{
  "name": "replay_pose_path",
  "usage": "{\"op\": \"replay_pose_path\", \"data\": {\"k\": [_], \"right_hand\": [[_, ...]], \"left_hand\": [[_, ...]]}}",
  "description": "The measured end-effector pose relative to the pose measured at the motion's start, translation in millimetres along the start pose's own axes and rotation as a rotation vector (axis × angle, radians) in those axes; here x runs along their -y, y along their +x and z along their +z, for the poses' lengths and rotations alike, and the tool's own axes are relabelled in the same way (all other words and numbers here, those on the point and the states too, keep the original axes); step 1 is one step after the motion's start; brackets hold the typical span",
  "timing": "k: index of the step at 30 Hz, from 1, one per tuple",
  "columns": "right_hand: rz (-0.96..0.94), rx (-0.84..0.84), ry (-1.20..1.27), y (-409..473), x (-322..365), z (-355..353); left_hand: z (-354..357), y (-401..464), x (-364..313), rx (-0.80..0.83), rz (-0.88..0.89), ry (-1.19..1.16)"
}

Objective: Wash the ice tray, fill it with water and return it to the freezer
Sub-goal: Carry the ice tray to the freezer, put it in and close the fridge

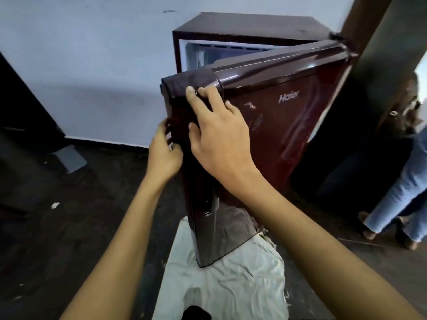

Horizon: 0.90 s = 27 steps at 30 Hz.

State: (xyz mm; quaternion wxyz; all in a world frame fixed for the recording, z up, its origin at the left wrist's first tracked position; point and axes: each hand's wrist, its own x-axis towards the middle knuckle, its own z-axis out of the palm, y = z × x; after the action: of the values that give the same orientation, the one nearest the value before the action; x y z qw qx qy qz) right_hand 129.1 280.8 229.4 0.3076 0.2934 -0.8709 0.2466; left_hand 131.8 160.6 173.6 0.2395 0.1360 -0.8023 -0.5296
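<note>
The glossy maroon metal fridge door [277,135] hides most of the pale interior. The left hand [164,151] curls around its edge; the right hand [219,135] lies open, flat on it.

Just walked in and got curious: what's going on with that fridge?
A person has both hands on the maroon fridge door, which stands partly open. The left hand curls around the door's free edge; the right hand lies flat on its front. No ice tray is in view. A white cloth lies on the floor below.
</note>
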Motion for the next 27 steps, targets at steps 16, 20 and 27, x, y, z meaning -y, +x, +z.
{"op": "replay_pose_path", "data": {"k": [16,20,27], "right_hand": [[0.369,0.305,0.35,82.8,-32.5,145.4],[0.386,0.313,0.36,114.2,-44.9,168.7],[0.399,0.226,0.542,141.4,-71.0,216.9]], "left_hand": [[8.9,120.3,103.9,0.316,-0.131,0.067],[31.4,151.5,115.7,0.301,-0.085,0.03],[51.5,203.2,135.3,0.248,-0.036,-0.056]]}}
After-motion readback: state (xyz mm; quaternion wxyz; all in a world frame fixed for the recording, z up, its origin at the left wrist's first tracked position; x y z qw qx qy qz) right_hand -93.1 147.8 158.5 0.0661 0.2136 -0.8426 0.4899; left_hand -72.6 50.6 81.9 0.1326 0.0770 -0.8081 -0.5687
